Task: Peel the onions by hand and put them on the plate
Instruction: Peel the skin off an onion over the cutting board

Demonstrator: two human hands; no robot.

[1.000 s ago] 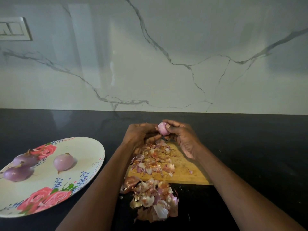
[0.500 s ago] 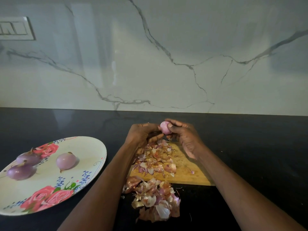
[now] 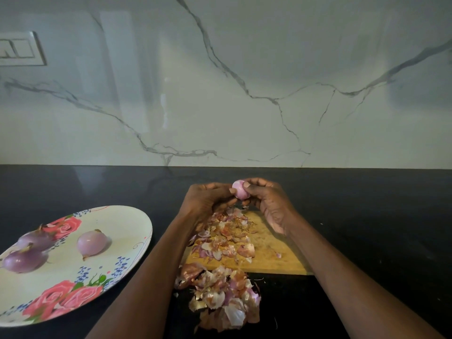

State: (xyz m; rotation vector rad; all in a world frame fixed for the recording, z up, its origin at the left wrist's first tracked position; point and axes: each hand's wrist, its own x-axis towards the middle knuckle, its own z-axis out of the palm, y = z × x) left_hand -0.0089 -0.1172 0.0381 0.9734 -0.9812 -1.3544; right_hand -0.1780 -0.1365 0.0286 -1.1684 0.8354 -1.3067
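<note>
While above board, both hands (image 3: 244,204) round onion (image 3: 241,190).

Single head view, looking forward and down over counter (image 3: 367,216), wall (image 3: 220,81) behind

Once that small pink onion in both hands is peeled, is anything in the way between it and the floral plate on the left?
Nothing visible blocks it. The small pink onion, pinched by the left hand and right hand, has only bare black countertop between it and the floral plate. Three peeled onions sit there, with bare plate beside them.
</note>
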